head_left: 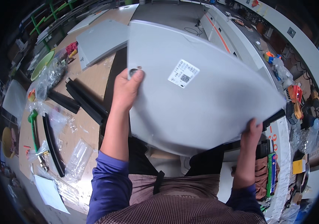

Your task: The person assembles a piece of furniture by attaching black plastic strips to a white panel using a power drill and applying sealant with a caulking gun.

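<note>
A large light-grey flat panel (204, 108) is held up in front of my body, tilted, spanning from my left hand to my right. My left hand (125, 89) grips its left edge, with the thumb on the face beside a small round hole (133, 72). At the lower right edge, my right hand (252, 131) is closed round the panel, its fingers partly hidden. A white printed label (184, 73) is stuck on the panel's upper middle.
On the wooden table (88, 134) at left lie another grey panel (101, 43), black strips (86, 102), a green-handled tool (33, 121), plastic bags (78, 158) and white paper (51, 192). A green bowl (43, 65) stands farther back. A bench with tools and bags (284, 72) runs along the right.
</note>
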